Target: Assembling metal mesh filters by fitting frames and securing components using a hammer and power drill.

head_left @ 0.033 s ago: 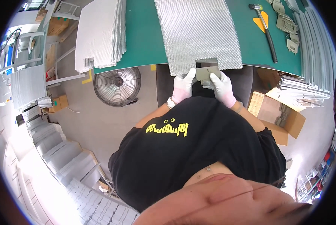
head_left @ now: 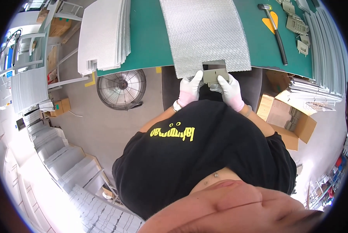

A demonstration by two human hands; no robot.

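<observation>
A silvery metal mesh sheet (head_left: pixel 207 35) lies on the green tabletop (head_left: pixel 148 39), its near end jutting past the front edge. That end has a rectangular notch. A small flat grey-beige plate (head_left: pixel 216 73) sits at the notch. My right hand (head_left: pixel 231 91), in a white and pink glove, is closed on the plate's right side, thumb on top. My left hand (head_left: pixel 190 90), gloved alike, pinches the mesh sheet's near edge left of the notch, thumb on top beside the plate. The fingers under the sheet and plate are largely hidden.
A stack of mesh sheets (head_left: pixel 104 35) lies at the table's left. To the right are a black-handled hammer (head_left: pixel 277 37), a yellow piece (head_left: pixel 270 24), several beige plates (head_left: pixel 297 25) and upright grey panels (head_left: pixel 327 50). A floor fan (head_left: pixel 121 90) and an open carton (head_left: pixel 306 130) flank me.
</observation>
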